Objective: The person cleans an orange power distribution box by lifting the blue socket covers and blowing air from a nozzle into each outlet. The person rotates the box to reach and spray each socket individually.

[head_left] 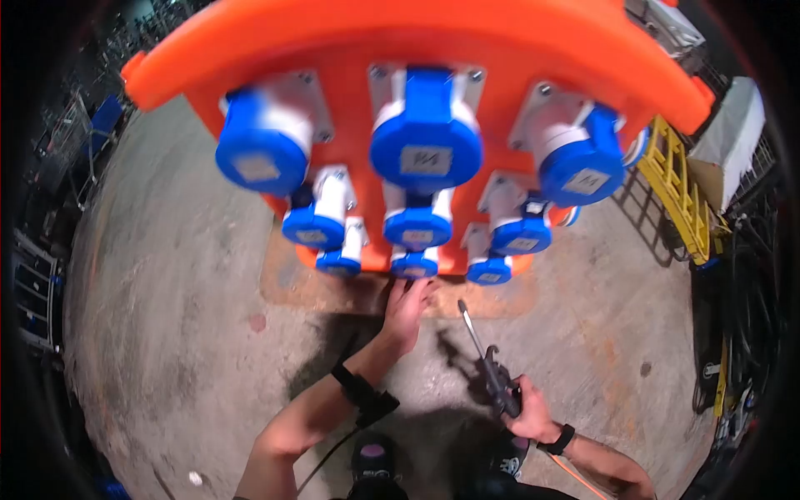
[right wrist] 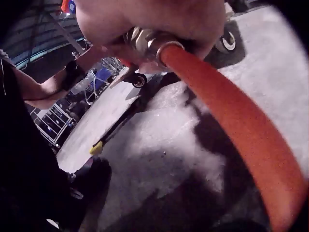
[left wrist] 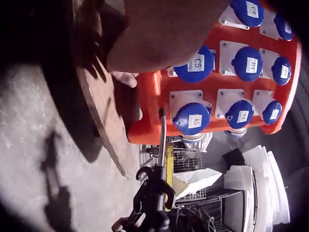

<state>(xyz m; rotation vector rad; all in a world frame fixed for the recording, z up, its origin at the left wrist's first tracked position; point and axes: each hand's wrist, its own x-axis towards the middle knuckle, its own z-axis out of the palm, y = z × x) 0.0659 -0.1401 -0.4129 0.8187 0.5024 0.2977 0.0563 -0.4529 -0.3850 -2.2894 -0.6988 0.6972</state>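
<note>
An orange distribution box (head_left: pixel 350 117) with rows of blue-capped sockets (head_left: pixel 427 157) stands before me on a wooden base (head_left: pixel 287 275). My left hand (head_left: pixel 406 321) reaches to its lower edge, the fingers extended below the middle bottom socket. In the left wrist view the wrist covers much of that hand. Low on the right, my right hand (head_left: pixel 530 412) grips a black air blow gun (head_left: pixel 497 383) by its handle. Its long metal nozzle points up toward the box's lower right part. From the handle's metal fitting (right wrist: pixel 145 41) runs an orange hose (right wrist: pixel 222 96).
A yellow ladder-like frame (head_left: pixel 677 187) and a white box (head_left: pixel 733 142) stand at the right. Dark cables (head_left: pixel 746 283) hang along that side. Casters (right wrist: pixel 138 80) carry the wooden base over the concrete floor (head_left: pixel 167 250). Metal racks (head_left: pixel 37 287) line the left.
</note>
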